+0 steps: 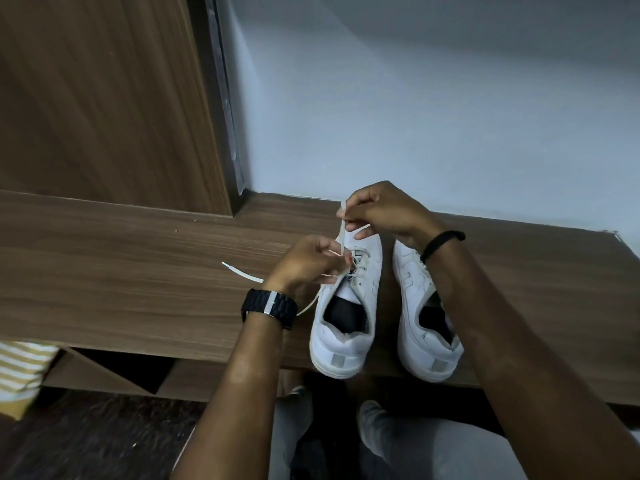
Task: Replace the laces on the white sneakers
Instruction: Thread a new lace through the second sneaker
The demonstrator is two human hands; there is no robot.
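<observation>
Two white sneakers stand side by side on a wooden bench [138,258], heels toward me. Over the eyelets of the left sneaker [343,327] my left hand [304,263] pinches a white lace [341,237]. My right hand [381,211], higher and farther back, pinches the same lace and holds it taut upward. One loose end of the lace [242,271] trails left across the bench, passing under my left wrist. The right sneaker [426,323] is partly covered by my right forearm, so its eyelets are hidden.
A wooden cabinet panel [104,98] rises at the back left, and a pale wall [433,98] stands behind the bench. A striped cloth [20,368] shows at the lower left. My legs in grey trousers [398,445] are below the bench edge.
</observation>
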